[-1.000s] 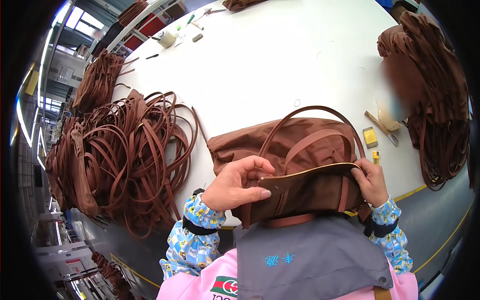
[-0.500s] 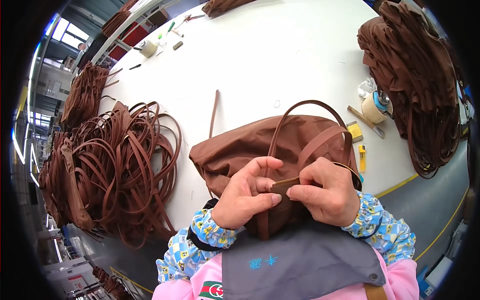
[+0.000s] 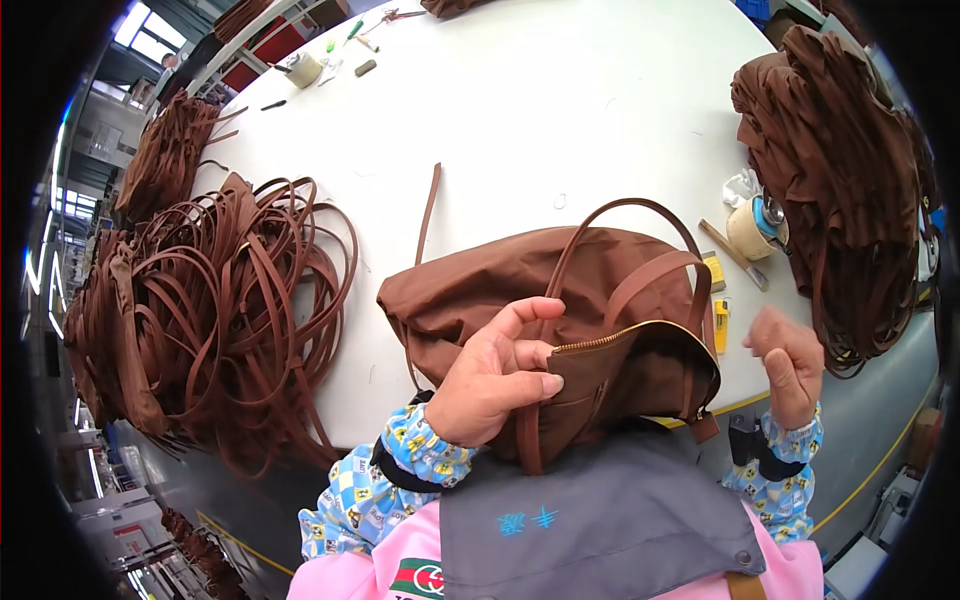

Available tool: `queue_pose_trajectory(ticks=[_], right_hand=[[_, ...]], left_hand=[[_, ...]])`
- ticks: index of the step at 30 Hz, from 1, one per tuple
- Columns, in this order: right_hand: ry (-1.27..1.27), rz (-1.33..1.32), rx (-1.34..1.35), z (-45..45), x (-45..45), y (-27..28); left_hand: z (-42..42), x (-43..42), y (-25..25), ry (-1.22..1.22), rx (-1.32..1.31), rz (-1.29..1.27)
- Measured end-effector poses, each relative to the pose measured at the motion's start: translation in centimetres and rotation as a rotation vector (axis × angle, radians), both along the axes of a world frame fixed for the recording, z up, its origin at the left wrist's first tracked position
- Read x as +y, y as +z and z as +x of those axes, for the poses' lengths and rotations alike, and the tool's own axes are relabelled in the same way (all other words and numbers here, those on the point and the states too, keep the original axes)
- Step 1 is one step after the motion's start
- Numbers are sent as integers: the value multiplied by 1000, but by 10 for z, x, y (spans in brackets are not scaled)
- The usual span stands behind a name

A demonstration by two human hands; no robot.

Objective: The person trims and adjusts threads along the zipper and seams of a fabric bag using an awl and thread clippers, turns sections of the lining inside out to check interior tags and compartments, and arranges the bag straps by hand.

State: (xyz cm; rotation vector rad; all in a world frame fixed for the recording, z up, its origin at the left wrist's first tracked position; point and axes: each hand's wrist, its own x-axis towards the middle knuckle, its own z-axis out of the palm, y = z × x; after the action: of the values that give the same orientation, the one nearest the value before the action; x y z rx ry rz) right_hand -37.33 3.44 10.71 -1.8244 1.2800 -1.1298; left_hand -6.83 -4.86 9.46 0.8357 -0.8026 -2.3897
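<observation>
A brown fabric bag (image 3: 470, 285) with long handles lies on the table in front of me. Its top edge has a brass-toothed zipper (image 3: 610, 338), and the mouth gapes on the right side. My left hand (image 3: 495, 375) pinches the left end of the zipper edge between thumb and fingers. Away from the bag, to its right, my right hand (image 3: 790, 365) hangs in the air, fingers loosely curled and somewhat blurred, with nothing seen in them. At the zipper's right end hangs a small brown tab (image 3: 706, 428), below the mouth.
A heap of brown straps (image 3: 240, 330) lies at left, and stacked brown fabric pieces (image 3: 820, 150) rise at right. Near the bag's right side are a yellow lighter (image 3: 721, 325), a yellow block (image 3: 713, 272), a brush (image 3: 735, 255) and a round pot (image 3: 752, 230).
My right hand has let go of the zipper edge and moved right, off the bag. The bag's mouth now shows open. My left hand keeps its hold.
</observation>
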Motion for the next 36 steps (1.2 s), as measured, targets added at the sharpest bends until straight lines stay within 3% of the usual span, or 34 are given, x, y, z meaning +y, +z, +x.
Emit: queue_pose_trajectory(ticks=[2,3,5,7,9,15,18,21,22,23,25,26,27,29,31,33,36], right_hand=[[-222,16,70,-8,12,-5],[-215,13,72,-5,12,-9],[-560,-37,119,10,9,-11],[-572,80,37,11,16,-13],[-348,267,44,10,24,-20],[-286,308,127,27,32,-42],[-382,237,222,23,36,-75],[-400,131,262,26,37,-106],[-392,295,166,27,34,-104],[-400,295,167,26,31,-94],[-62,750,-343,24,23,-58],[154,617,-454,25,20,-47],[147,619,-462,27,17,-37],[252,820,-706,31,6,-22],[311,838,-793,38,-6,-41],[274,873,-911,44,-10,-68],[170,957,-1018,44,-1,-74]], left_hand=[[0,1,1,1,19,-4],[1,1,1,-4,26,-8],[1,3,1,7,38,-1],[1,4,1,12,50,5],[2,4,1,2,26,-20],[4,5,5,29,1,-6],[14,1,14,-137,-205,-304],[23,1,13,-174,-707,-744],[29,-3,11,-192,-760,-820],[37,-8,11,-207,-819,-897],[63,-28,42,-231,-771,-675],[73,-33,52,-160,-634,-635],[81,-37,58,-89,-497,-591],[81,-48,52,-50,-560,-521],[84,-60,5,-94,-763,-556],[89,-52,-44,-43,-738,-431],[93,-31,-58,135,-711,-481]])
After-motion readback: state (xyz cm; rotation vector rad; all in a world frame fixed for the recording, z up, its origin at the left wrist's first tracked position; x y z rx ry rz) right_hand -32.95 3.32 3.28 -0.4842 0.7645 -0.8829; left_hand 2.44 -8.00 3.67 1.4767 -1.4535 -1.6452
